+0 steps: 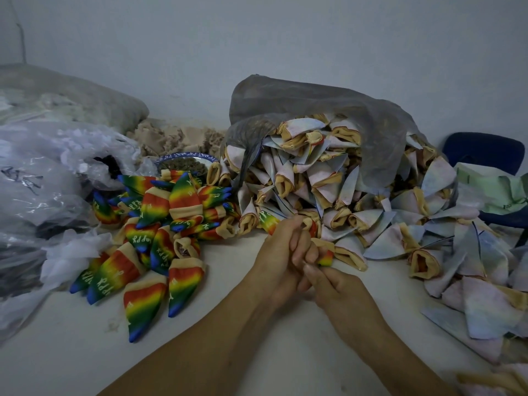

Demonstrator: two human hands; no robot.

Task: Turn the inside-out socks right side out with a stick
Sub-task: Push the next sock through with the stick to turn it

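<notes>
- Pale desk [85,361] against a bare grey-white wall [285,38]. Both hands meet at its middle, between two heaps of socks.
- The left hand [278,252] has its grip curled round the held sock [326,258]. The right hand [343,295] pinches the sock's rainbow end between thumb and fingertips. The sock sits just above the desk, at the near edge of the inside-out heap.
- No stick shows. It may be hidden in the left fist or inside the fabric; I cannot tell.
- Risk: if the right hand pulls while the left grip is tight, the cuff will likely bunch and jam part way, leaving the toe unturned.
- Risk: a stick pushed off-centre could poke through the knit or slip out sideways, since the fabric looks thin and stretchy.
- Risk: the inside-out socks [328,190] spill loosely from a grey mesh bag [314,104] right up to the hands. A wrist could drag some into the finished rainbow socks [148,238] on the left, and the two lots would mix.
- Around the work, clear plastic bags [43,195] crowd the left side. A blue-rimmed bowl [183,164] sits behind the rainbow heap, and beige fabric scraps [177,135] lie beyond it.
- At the far right, a dark blue chair [483,150] stands behind the desk, with green cloth [491,184] lying in front of it.
</notes>
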